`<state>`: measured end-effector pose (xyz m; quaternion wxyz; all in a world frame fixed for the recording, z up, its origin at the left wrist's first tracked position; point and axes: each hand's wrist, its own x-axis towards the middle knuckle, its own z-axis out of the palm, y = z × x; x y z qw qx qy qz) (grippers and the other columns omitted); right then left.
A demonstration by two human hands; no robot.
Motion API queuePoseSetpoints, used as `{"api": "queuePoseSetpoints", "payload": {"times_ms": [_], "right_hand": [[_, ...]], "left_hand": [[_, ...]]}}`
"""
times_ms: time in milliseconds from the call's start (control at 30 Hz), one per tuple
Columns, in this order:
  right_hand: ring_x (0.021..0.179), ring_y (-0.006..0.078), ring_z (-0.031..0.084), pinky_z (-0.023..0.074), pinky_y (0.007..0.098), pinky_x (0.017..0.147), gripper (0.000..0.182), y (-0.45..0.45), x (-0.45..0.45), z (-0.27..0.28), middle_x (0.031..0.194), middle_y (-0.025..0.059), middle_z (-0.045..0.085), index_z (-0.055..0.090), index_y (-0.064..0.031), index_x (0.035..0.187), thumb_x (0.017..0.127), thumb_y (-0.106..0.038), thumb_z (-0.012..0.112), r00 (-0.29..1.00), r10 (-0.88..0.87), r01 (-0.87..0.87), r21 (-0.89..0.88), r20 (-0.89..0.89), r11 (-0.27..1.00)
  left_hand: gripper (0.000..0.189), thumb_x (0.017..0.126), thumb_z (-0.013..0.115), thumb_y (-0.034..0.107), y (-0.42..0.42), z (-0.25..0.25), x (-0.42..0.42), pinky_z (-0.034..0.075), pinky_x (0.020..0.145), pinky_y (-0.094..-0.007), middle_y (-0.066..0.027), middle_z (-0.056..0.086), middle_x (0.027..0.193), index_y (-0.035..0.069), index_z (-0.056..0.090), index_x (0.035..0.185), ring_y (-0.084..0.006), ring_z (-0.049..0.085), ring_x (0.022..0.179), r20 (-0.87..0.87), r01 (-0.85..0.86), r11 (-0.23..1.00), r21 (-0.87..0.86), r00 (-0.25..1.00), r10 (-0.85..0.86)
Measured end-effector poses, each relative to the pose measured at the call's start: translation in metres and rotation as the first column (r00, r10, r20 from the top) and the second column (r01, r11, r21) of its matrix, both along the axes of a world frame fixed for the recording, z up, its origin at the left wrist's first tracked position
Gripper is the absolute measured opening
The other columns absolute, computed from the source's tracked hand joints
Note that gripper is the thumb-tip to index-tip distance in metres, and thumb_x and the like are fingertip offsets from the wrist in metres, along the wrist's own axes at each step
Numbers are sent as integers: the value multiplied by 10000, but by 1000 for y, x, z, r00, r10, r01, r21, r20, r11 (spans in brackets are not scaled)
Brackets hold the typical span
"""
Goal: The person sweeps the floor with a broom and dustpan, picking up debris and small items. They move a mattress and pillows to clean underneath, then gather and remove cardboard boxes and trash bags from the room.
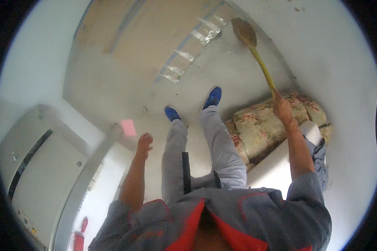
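My right hand [282,108] grips the end of a broom's yellow handle [264,69]. The broom's brown bristle head [244,31] is at the far right of the floor, close to the foot of the wall. My left hand [145,145] hangs in front of my left side, its fingers loosely bent and apart, with nothing in it. A flat pink thing [128,127] shows beyond that hand; what it is cannot be told. Between my hands are my legs in grey trousers and my blue shoes [213,96] on the pale floor [188,94].
A floral upholstered sofa [260,125] stands on my right, against the wall. Ahead lies a tan sheet [150,37] with blue stripes, clear plastic pieces [204,34] along its edge. A pale door [47,175] and a red thing with a handle [78,240] are at left.
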<state>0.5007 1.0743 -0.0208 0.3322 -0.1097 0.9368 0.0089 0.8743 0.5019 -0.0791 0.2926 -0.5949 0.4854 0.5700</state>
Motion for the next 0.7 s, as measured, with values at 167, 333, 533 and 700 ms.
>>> {"api": "queuePoseSetpoints", "payload": {"times_ms": [167,333,533,700], "right_hand": [[917,411,614,473,503,787,827,-3,52,-7,1041,245,615,303,-92,1476,731,13,647,999,24,-28,79,48,996],[1381,371,314,309,441,1111,768,-6,66,0,1448,250,374,294,-113,1486,794,57,581,994,-48,42,67,94,997],[1429,344,241,258,415,1148,729,-40,62,4,1511,220,306,294,-110,1487,819,71,522,928,-336,336,29,161,941],[1243,398,503,437,399,984,711,-74,62,7,1383,275,462,313,-83,1479,814,62,519,958,-265,267,-7,110,964]], "left_hand": [[593,913,572,460,2,-143,-85,452,900,-467,-104,600,1194,117,418,1372,-240,555,1126,-102,-193,972,135,973,207],[677,931,526,462,27,-267,-162,411,962,-519,-181,514,1313,52,324,1430,-312,486,1218,-55,-396,901,179,910,411],[739,941,470,504,41,-382,-198,332,1030,-567,-203,443,1374,70,227,1487,-334,441,1261,-35,-578,809,111,811,584],[601,958,441,487,41,-406,-231,314,1041,-508,-149,408,1408,105,361,1415,-300,409,1275,-15,-703,690,172,699,715]]}}
